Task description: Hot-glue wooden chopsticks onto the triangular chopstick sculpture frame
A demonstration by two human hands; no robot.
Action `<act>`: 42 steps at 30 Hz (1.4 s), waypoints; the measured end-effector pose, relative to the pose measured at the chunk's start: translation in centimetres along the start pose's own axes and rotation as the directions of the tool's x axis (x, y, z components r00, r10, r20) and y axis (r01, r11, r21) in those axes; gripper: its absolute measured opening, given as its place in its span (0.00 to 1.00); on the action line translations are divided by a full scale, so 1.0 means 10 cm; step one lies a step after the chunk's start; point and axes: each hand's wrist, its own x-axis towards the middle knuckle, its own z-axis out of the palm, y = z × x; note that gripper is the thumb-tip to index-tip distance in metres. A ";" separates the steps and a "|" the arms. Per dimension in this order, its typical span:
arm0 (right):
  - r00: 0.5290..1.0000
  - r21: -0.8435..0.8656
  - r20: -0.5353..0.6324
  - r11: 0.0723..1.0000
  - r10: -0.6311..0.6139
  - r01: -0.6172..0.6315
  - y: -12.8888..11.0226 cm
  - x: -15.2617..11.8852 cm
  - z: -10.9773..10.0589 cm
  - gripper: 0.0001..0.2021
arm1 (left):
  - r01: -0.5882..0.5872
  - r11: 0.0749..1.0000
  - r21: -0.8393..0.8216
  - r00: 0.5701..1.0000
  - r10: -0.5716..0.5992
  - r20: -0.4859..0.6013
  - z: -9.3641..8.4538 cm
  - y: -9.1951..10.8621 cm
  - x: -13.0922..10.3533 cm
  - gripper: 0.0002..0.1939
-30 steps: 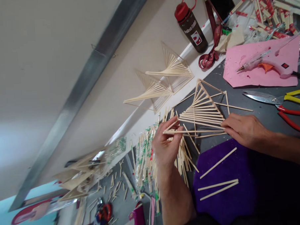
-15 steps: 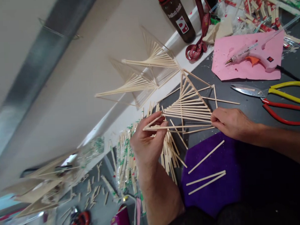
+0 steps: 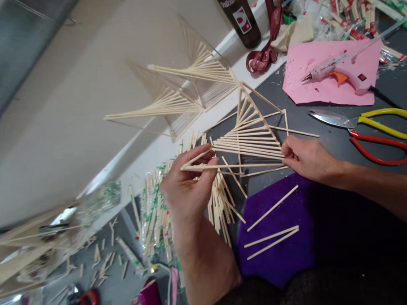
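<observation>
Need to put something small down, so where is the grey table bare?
Bare grey table shows between the shears and the right forearm. Another patch lies between the pink sheet, the black cord and the picture's right edge. It's crowded around the left hand, with loose sticks and wrapped chopsticks, and at upper right, with more wrapped chopsticks.

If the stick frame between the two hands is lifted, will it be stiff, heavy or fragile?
The stick frame is likely light for its size: thin sticks with open gaps between them. It should stay fairly stiff, as many of these meet in triangles. It is probably fragile, though: corners join at narrow ends, where a hard squeeze might break them.
</observation>
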 end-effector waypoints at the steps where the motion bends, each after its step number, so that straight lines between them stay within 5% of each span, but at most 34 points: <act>1: 1.000 0.005 0.001 1.000 0.006 -0.006 0.00 0.00 0.00 0.05 | 0.002 1.000 -0.004 1.000 -0.002 -0.002 0.00 0.00 0.00 0.13; 23: 0.999 -0.014 0.031 1.000 -0.016 0.017 0.02 0.00 0.01 0.05 | 0.057 0.996 -0.068 0.997 -0.053 0.063 -0.05 -0.03 -0.01 0.19; 29: 0.999 -0.025 0.044 1.000 -0.009 0.010 -0.01 0.00 -0.05 0.05 | 0.098 0.991 -0.088 0.987 -0.085 0.138 -0.25 0.03 -0.04 0.28; 34: 0.999 0.040 0.051 0.999 -0.002 0.000 -0.05 0.00 -0.11 0.05 | 0.054 0.989 -0.137 0.997 -0.061 -0.050 -0.37 0.01 -0.13 0.19; 38: 1.000 0.108 -0.004 0.994 0.021 -0.020 -0.12 -0.02 -0.21 0.03 | -0.029 0.998 0.050 0.955 0.042 -0.293 -0.23 0.05 -0.39 0.05; 40: 0.999 0.162 -0.033 0.986 0.032 -0.027 -0.17 -0.03 -0.26 0.03 | -0.111 0.980 0.163 0.972 0.141 -0.187 -0.11 0.12 -0.58 0.05; 42: 0.997 0.201 -0.064 0.979 0.033 -0.020 -0.19 -0.03 -0.31 0.05 | -0.197 0.950 0.244 0.980 0.189 0.055 0.03 0.19 -0.73 0.05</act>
